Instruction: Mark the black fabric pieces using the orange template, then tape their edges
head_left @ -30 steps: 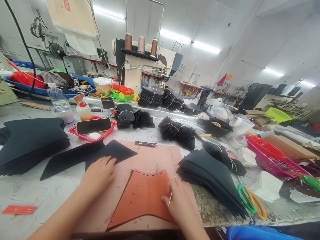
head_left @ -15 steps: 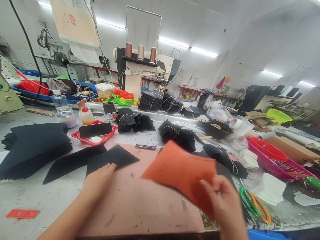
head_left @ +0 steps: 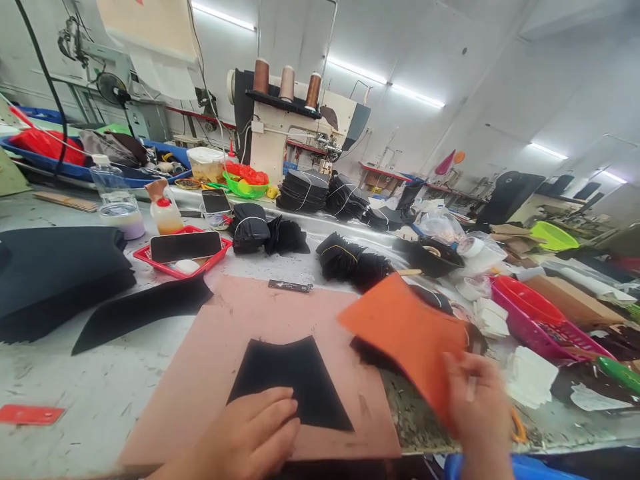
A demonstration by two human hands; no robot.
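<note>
My left hand [head_left: 260, 427] lies with fingers stretched out on a black cut piece [head_left: 307, 383] with curved and straight edges. That piece rests flat on a pink board [head_left: 200, 393]. At the right, my right hand [head_left: 480, 393] grips an orange sheet [head_left: 405, 327] shaped much like the black piece and holds it tilted above the table. Something small and pale shows between the right fingers; its kind cannot be made out. Left of the board lies another black piece [head_left: 145, 310], near a tall stack of black pieces [head_left: 60, 280].
Beyond the board stand a red basket [head_left: 210, 259] with a phone [head_left: 185, 247], a black ruler-like strip [head_left: 290, 286] and tied black bundles [head_left: 340, 257]. On the right are white stacks [head_left: 533, 377] and a pink basket [head_left: 565, 333]. A sewing machine [head_left: 270, 140] stands behind.
My left hand has brought the black piece from the board's left side to its front middle. My right hand has carried the orange sheet to the right, off most of the board.
</note>
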